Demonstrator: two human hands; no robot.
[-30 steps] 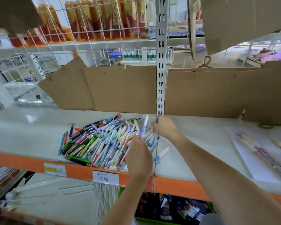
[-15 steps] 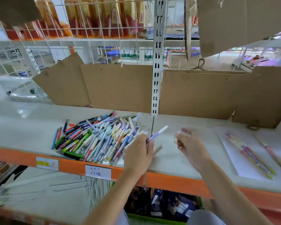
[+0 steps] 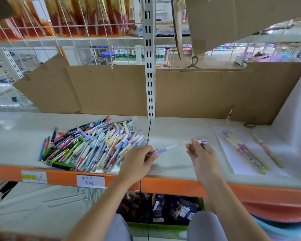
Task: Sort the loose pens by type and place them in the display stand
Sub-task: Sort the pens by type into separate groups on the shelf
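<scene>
two hands over the shelf [image 3: 172, 129]: left hand [image 3: 139, 160] pinches a purple pen [image 3: 163, 150], right hand [image 3: 201, 151] grips pale pens [image 3: 202, 141] beside the pile [image 3: 92, 145].

The left hand [image 3: 139, 162] has carried a purple-and-white pen [image 3: 165, 149] from the pile toward frame centre; the right hand [image 3: 201, 153] moved rightward, now holding pale pens [image 3: 201, 141].

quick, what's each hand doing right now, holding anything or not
Left hand: fingers pinch a purple and white pen.
Right hand: fingers hold a pale pen with a purple end.
</scene>
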